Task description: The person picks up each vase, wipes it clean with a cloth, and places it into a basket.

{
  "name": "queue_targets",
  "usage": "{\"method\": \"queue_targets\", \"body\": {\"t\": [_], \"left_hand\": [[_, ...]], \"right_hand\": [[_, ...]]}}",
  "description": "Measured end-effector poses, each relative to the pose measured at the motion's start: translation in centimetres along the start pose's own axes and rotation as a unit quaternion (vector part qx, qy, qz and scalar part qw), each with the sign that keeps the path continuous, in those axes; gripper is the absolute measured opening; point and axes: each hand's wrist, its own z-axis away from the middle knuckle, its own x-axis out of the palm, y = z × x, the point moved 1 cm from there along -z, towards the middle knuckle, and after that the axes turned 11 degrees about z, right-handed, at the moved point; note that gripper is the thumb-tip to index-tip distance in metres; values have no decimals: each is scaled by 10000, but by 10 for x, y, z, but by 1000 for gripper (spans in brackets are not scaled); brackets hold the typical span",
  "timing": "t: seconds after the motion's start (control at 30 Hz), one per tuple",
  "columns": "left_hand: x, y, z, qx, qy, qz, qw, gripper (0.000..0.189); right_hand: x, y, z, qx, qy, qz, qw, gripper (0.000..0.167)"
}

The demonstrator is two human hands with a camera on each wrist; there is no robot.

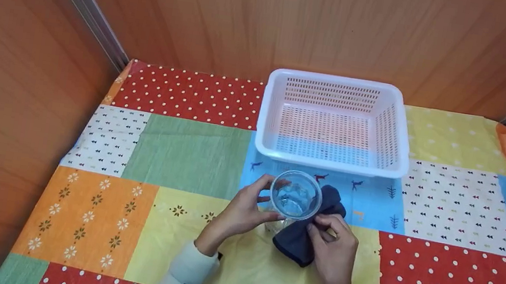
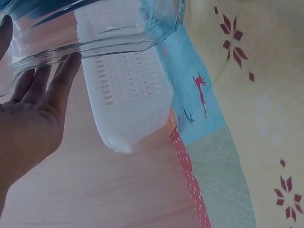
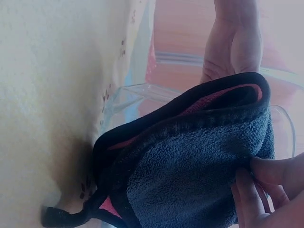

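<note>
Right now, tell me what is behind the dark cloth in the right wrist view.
Past the dark cloth, edges of the clear container and part of the left hand show. The cloth hides most of the container and the rest of that hand.

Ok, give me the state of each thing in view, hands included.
Glass jar: uncovered, mouth facing up toward the head camera, held.
Dark cloth: folded over, reddish inner side showing, beside the glass jar.
White basket: upright, open-topped, slotted floor in plain view.
Tablecloth: spread out, lightly creased.
Left hand: grips the glass jar.
Right hand: pinches the dark cloth.
</note>
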Motion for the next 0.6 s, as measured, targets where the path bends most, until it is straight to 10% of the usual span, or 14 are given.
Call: {"method": "queue_targets", "body": {"t": [0.23,0.6], "left_hand": [[14,1,8,322,795,-527,9949,73],[44,0,18,645,2374,-1067,9634,67]], "right_hand": [[1,-1,-1,103,73,83,9999,19],[3,1,-4,-69,7,252,9997,21]]}}
